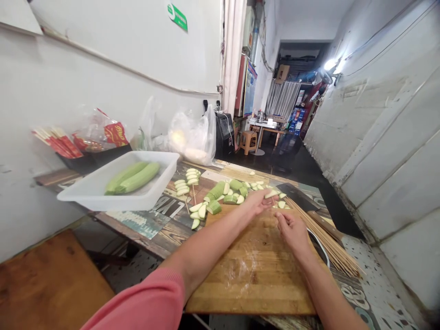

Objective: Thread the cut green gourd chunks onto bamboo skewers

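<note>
My left hand [257, 202] reaches across the wooden cutting board [254, 270] and pinches a pale zucchini slice [270, 194] at its fingertips. My right hand [292, 229] lies beside it with curled fingers, apparently holding a thin bamboo skewer near the slice. Cut zucchini chunks [227, 192] are scattered along the board's far edge. Several skewered slices [188, 179] lie to the left on the table.
A white plastic tray [92, 190] holding two whole zucchini [134, 178] stands at the left. A bundle of bamboo skewers [326, 238] lies along the right of the board. Plastic bags [192, 137] sit at the back. A wooden bench [48, 284] is below left.
</note>
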A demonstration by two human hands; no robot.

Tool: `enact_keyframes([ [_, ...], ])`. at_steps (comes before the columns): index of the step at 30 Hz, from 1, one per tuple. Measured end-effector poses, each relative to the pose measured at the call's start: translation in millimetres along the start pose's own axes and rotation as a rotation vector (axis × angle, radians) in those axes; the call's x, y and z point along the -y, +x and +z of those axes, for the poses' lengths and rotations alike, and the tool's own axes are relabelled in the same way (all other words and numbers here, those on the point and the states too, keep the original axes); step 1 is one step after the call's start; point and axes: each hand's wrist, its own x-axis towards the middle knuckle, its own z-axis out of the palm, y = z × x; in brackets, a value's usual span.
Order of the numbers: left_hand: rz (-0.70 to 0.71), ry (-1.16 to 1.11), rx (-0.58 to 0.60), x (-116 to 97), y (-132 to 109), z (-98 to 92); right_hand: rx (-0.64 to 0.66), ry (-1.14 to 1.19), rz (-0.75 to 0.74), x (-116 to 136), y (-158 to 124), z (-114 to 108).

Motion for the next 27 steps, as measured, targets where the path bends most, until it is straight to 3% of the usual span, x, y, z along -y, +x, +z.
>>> enact_keyframes([
  [4,-0.084,-0.011,0.024,-4.5,5.4,-6.3,0.042,-0.032,-0.013,4.8,-3.2,1.2],
  [8,-0.155,0.087,0.046,10.7,-2.5,3.2,0.001,-0.099,-0.008,6.5,-0.6,-4.0],
  [13,-0.021,0.212,0.051,16.9,-5.3,11.8,-0.039,-0.088,0.027,-3.3,5.2,-7.2],
  [15,0.113,0.386,0.008,9.2,3.1,7.9,-0.073,-0.067,0.064,-7.2,6.4,-6.6],
  [17,0.346,0.655,-0.094,-2.1,15.9,0.9,-0.107,-0.043,0.113,-8.9,6.8,-5.8],
  [19,0.436,0.774,-0.124,-14.4,30.0,-6.5,-0.125,-0.031,0.135,-7.8,6.7,-5.5],
  [20,0.512,0.983,-0.13,-20.3,36.9,-9.7,-0.129,-0.033,0.139,-6.3,6.4,-5.6],
  [24,0.541,1.849,-0.026,-37.8,60.7,-15.6,-0.13,-0.034,0.131,0.6,4.3,-5.6],
  [27,0.563,2.171,0.078,-43.6,75.5,-14.8,-0.129,-0.012,0.128,2.6,3.1,-4.8],
])
